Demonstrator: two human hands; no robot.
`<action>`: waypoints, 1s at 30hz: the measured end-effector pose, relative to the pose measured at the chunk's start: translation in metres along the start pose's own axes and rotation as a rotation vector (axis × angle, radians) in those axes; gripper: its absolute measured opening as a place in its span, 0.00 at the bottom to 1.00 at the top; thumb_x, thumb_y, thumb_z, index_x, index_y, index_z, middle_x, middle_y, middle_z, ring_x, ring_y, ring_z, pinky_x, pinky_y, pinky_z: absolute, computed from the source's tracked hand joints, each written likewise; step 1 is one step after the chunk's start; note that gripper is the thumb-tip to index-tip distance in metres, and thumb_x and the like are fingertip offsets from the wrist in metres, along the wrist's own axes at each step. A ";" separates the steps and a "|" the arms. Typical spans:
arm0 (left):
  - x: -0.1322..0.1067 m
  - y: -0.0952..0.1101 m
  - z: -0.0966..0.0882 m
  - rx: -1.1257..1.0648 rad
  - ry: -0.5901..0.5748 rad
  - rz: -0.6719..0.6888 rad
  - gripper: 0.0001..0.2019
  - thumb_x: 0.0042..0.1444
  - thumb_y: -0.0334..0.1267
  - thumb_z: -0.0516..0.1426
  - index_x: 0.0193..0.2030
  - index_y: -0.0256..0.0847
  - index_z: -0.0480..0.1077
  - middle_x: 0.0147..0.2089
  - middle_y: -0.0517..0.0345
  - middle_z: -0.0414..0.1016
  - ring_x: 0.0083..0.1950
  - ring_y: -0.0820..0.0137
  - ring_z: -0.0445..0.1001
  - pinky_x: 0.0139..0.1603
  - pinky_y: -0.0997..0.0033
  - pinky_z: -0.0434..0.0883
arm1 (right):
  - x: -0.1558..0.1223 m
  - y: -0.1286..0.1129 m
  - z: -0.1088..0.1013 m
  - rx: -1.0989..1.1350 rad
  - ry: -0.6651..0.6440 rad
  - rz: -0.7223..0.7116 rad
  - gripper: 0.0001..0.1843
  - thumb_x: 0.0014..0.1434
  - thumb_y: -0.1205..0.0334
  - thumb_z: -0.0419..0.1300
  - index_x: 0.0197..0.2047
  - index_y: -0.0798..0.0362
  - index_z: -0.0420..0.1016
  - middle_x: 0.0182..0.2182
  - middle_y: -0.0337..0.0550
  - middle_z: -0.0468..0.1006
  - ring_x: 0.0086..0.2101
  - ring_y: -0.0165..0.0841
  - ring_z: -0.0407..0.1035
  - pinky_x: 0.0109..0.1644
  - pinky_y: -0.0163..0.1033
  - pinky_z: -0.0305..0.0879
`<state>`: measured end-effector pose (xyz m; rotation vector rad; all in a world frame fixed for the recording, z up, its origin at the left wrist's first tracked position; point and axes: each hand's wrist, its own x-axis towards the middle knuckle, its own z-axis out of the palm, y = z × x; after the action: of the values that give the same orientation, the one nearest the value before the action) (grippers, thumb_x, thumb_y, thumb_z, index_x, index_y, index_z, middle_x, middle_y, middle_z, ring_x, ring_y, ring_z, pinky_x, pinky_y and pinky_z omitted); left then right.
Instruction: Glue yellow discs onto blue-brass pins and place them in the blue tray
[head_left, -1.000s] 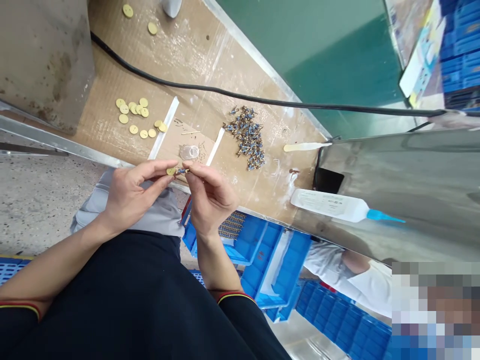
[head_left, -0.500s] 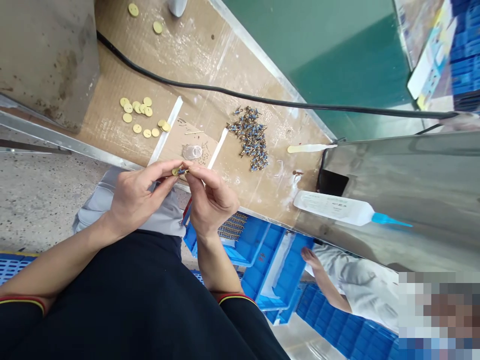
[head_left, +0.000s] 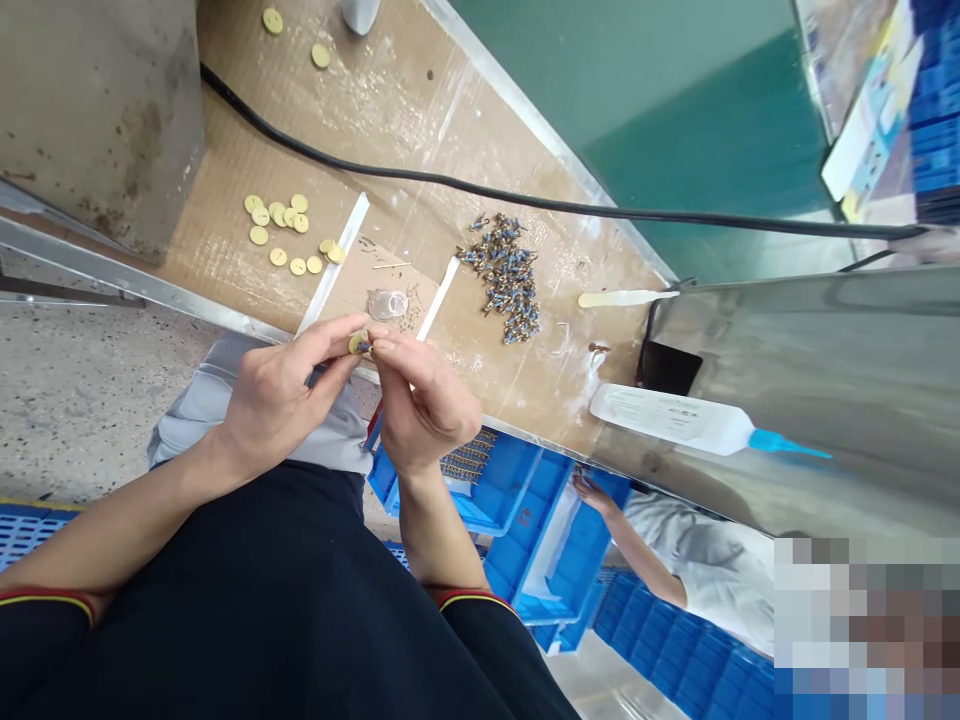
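Observation:
Just past the table's near edge, my left hand [head_left: 281, 395] pinches a small yellow disc [head_left: 355, 344] between thumb and fingers. My right hand [head_left: 424, 400] meets it there, its thumb and forefinger closed on a small blue-and-brass part [head_left: 365, 347] that sits against the disc. The fingertips partly hide both pieces. Beyond the hands stands a small clear cup [head_left: 388, 304] with tiny pins [head_left: 411, 308] scattered beside it. Several yellow discs [head_left: 277, 256] lie loose to the left. A heap of blue-and-brass parts [head_left: 506, 275] lies to the right.
A black cable [head_left: 465, 185] crosses the cardboard-covered table. At right are a glue bottle [head_left: 671, 418] with a blue nozzle and a pale stick [head_left: 626, 298]. Blue trays [head_left: 517, 490] stand below the edge, where a co-worker's hand [head_left: 592, 493] reaches in. A metal box [head_left: 97, 130] is at left.
The co-worker's hand has moved left over the blue trays. My hands stay together at the disc, with only a slight shift of the fingers. The whole view has drifted a little.

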<state>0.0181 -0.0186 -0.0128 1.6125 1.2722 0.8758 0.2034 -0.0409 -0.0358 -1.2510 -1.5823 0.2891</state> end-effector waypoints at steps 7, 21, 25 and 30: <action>-0.001 0.007 -0.002 0.108 0.016 0.063 0.15 0.82 0.41 0.63 0.71 0.52 0.83 0.62 0.60 0.92 0.57 0.60 0.95 0.59 0.63 0.91 | -0.002 -0.003 0.000 -0.126 0.030 -0.124 0.22 0.77 0.69 0.71 0.66 0.36 0.88 0.55 0.38 0.96 0.51 0.42 0.94 0.55 0.51 0.97; -0.001 0.017 -0.004 0.000 0.032 0.053 0.12 0.80 0.37 0.63 0.63 0.54 0.85 0.57 0.62 0.94 0.53 0.63 0.95 0.59 0.63 0.91 | -0.015 0.002 -0.006 -0.099 0.016 -0.133 0.26 0.76 0.66 0.72 0.71 0.32 0.85 0.59 0.40 0.95 0.54 0.44 0.94 0.57 0.53 0.96; 0.000 0.017 -0.003 0.021 0.042 0.074 0.11 0.78 0.35 0.64 0.61 0.52 0.85 0.55 0.63 0.94 0.51 0.64 0.95 0.53 0.66 0.92 | -0.011 -0.006 -0.012 -0.013 0.006 -0.064 0.23 0.77 0.61 0.71 0.71 0.33 0.85 0.59 0.40 0.95 0.55 0.43 0.93 0.58 0.54 0.95; -0.001 0.013 0.002 0.044 0.085 0.189 0.18 0.75 0.27 0.64 0.65 0.50 0.83 0.58 0.63 0.94 0.54 0.66 0.95 0.58 0.71 0.91 | -0.004 -0.015 -0.011 0.195 0.024 0.333 0.09 0.79 0.59 0.70 0.58 0.37 0.89 0.49 0.37 0.94 0.50 0.37 0.91 0.56 0.49 0.92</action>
<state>0.0242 -0.0215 -0.0014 1.7682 1.2179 1.0485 0.2035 -0.0555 -0.0226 -1.3548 -1.2865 0.6223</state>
